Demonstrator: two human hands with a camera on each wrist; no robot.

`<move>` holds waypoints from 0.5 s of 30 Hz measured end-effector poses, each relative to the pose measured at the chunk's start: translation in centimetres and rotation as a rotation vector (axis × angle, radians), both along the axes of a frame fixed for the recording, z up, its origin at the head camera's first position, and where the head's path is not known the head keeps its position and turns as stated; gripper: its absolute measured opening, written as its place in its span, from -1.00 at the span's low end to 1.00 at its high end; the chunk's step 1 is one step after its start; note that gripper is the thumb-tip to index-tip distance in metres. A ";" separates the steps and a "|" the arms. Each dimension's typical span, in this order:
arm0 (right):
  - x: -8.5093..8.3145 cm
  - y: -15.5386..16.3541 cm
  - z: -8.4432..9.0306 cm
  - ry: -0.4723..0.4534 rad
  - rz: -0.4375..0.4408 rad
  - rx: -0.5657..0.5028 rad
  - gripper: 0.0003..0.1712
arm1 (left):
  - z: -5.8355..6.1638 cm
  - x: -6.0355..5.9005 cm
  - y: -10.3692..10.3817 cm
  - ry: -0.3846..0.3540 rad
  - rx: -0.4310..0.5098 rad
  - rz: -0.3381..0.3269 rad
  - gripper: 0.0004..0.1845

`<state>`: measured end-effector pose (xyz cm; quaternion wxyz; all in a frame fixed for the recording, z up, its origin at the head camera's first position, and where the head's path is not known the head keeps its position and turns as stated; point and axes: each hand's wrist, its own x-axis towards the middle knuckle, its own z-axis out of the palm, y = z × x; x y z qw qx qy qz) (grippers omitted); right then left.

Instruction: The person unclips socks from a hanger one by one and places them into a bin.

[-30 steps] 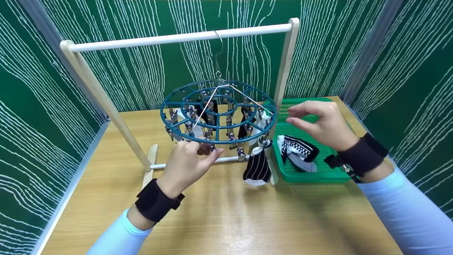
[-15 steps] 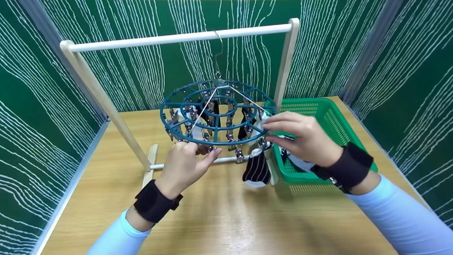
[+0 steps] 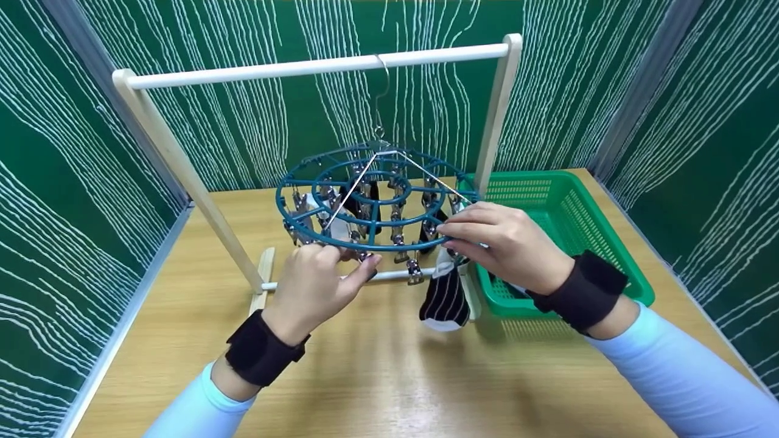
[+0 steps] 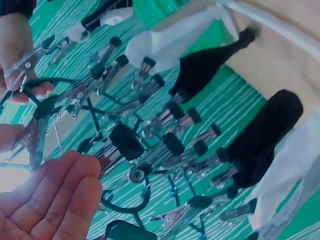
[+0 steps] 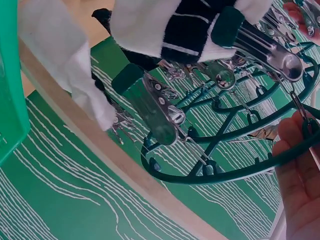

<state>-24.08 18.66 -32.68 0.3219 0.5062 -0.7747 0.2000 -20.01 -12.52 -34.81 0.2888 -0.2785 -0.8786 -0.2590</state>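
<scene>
A round teal clip hanger [image 3: 389,247] hangs by its hook, with several metal clips below its rings. At its front rim, my left hand [image 3: 310,286] pinches a metal clip [image 4: 37,132] between thumb and fingers. On the right side of the rim, my right hand [image 3: 511,240] grips the ring, fingertips behind it in the right wrist view. A black sock with white stripes [image 3: 444,304] dangles from a clip just below that hand. Farther in, a black sock [image 4: 265,140] and a white sock [image 4: 170,47] hang from other clips.
The hanger's hook sits on the white bar [image 3: 274,69] of a wooden rack, with a wooden post [image 3: 498,115] at the right. A green basket [image 3: 614,237] stands behind my right hand, which mostly hides the socks inside. Green walls with white lines surround the wooden table [image 3: 365,377].
My right hand has moved left and down from above the basket to the hanger's rim and taken hold there. My left hand stays at the front rim. The striped sock has shifted slightly.
</scene>
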 end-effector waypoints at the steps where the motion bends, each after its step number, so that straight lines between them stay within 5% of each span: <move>1: 0.0 0.0 0.0 0.003 0.006 -0.004 -0.61 | 0.0 0.0 -0.1 0.017 -0.006 0.001 -0.64; 6: 0.0 -0.2 0.3 0.021 0.020 -0.023 -0.61 | 0.3 0.3 -0.4 0.161 -0.043 0.008 -0.60; 15: 0.1 -0.3 0.7 0.020 -0.001 -0.023 -0.63 | 1.4 0.4 -0.5 0.555 -0.022 -0.012 -0.48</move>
